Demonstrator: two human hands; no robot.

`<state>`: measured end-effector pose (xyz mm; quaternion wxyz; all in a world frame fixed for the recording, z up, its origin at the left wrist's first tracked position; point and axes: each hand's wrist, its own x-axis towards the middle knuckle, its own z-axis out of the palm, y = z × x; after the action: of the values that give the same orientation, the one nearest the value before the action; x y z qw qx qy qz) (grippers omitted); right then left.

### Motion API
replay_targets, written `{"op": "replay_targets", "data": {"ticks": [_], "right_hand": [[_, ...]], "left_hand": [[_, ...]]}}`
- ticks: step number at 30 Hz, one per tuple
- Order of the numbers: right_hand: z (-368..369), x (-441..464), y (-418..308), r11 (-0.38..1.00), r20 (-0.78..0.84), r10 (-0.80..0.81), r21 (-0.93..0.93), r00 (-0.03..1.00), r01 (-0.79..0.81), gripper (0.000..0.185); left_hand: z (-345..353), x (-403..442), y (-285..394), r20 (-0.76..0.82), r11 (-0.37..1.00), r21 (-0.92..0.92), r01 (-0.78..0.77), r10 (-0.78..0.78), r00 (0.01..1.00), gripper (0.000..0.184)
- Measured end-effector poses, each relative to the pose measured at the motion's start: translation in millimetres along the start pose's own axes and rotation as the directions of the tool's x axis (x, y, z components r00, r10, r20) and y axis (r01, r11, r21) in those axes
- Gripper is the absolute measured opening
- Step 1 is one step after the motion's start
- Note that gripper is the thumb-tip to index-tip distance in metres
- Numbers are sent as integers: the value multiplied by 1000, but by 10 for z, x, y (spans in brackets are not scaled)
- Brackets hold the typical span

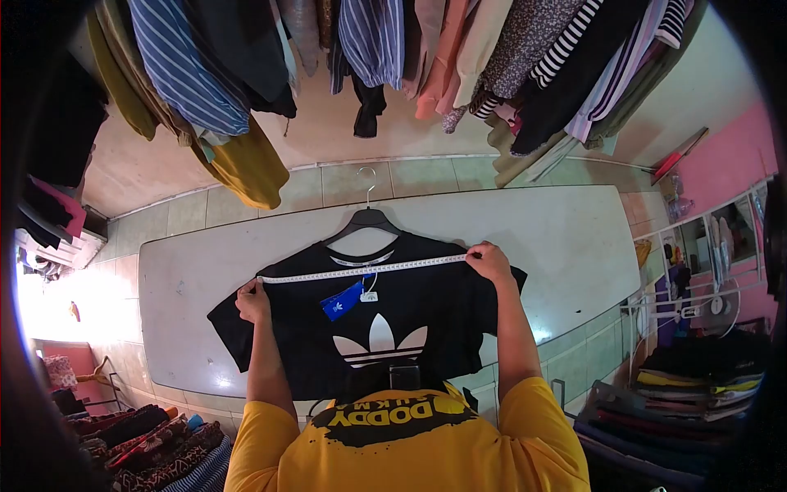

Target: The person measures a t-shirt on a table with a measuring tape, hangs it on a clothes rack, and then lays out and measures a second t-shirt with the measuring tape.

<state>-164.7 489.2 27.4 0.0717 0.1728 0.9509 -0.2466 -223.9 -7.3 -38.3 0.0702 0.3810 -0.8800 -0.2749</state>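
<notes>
A black T-shirt [443, 299] with a white trefoil print lies on a black hanger [366, 220], flat on a pale board. Stretched across its shoulders is a white measuring tape [365, 271]. My left hand [252, 301] pinches one end of the tape at the shirt's left shoulder in view. At the opposite shoulder, my right hand [489, 261] pinches the tape's other end. A blue tag [342, 302] and a small white tag [369, 296] hang from the neckline, just below the tape.
The pale board [574, 246] rests on a tiled floor. Many garments [352, 45] hang above its far side. Folded clothes [705, 365] are stacked at right, more clothes [152, 447] at lower left. A white wire rack [697, 217] stands by the pink wall.
</notes>
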Motion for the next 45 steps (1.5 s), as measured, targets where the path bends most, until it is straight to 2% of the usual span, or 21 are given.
{"op": "replay_targets", "data": {"ticks": [6,9,12,16,17,18,20,21,22,25,28,31,33,35,36,38,39,40,42,43,45], "right_hand": [[25,-45,14,999,-28,-11,35,1000,12,22],[-4,-181,-19,968,34,-113,230,993,102,40],[-44,-472,-56,947,-82,-98,297,992,119,73],[-97,-883,451,908,-441,-93,330,893,258,76],[-244,-1089,558,791,-345,132,601,929,110,73],[-381,-1297,681,709,-417,181,683,891,176,67],[-821,-1804,961,783,-486,386,622,784,0,55],[-1023,-2066,1046,788,-548,494,610,675,-82,48],[-1032,-2247,1573,866,-745,426,500,513,6,40],[-1373,-2945,1584,889,-873,459,453,168,-74,37],[-1315,-3173,1579,890,-877,455,453,157,-48,37],[-971,-2994,1588,791,-698,598,594,394,-148,42],[-755,-2662,1009,742,-522,627,627,578,-238,45],[-346,-2266,805,783,-427,428,615,796,-91,38],[-124,-2075,641,680,-313,368,733,875,-24,32],[118,-1766,205,745,-166,109,666,980,30,27],[179,-1665,0,770,-90,12,636,996,48,29],[233,-1549,-151,782,-49,-88,615,995,99,30],[251,-1357,-352,807,-59,-231,546,971,226,35],[243,-1258,-397,822,-51,-261,511,964,250,38],[203,-1097,-419,847,-32,-256,474,966,240,39]], "left_hand": [[-25,14,-51,36,999,-18,-46,46,998,28],[-78,9,-159,51,974,-142,-178,187,981,36],[-79,9,-222,61,954,-190,-233,249,967,39],[-102,-12,-236,123,954,-119,-276,290,949,37],[-118,-27,-247,129,951,-125,-282,297,946,37],[-136,-47,-268,140,931,-71,-359,365,920,36],[-127,-69,-304,163,899,-24,-437,435,886,37],[-109,-63,-319,157,887,-17,-462,459,875,37],[-97,-54,-338,153,874,-8,-486,481,863,38],[-81,0,-324,204,905,-18,-426,420,884,37],[-207,4,-94,321,978,-32,-208,207,924,43],[-321,-282,174,296,987,-128,-94,129,947,45],[-228,-460,279,-69,880,-149,-452,446,892,35],[-275,-942,576,-102,679,-411,-608,629,771,24],[-244,-1230,688,41,616,-548,-566,696,717,23],[-70,-1801,833,193,473,-686,-553,851,489,19],[-79,-2072,922,461,575,-765,-291,804,376,13],[-26,-2317,993,467,561,-733,-384,826,315,12],[48,-2616,1135,647,698,-674,-242,716,264,16],[168,-2674,1163,755,779,-626,-34,616,223,15],[317,-2743,1199,797,774,-594,217,531,289,13]]}}
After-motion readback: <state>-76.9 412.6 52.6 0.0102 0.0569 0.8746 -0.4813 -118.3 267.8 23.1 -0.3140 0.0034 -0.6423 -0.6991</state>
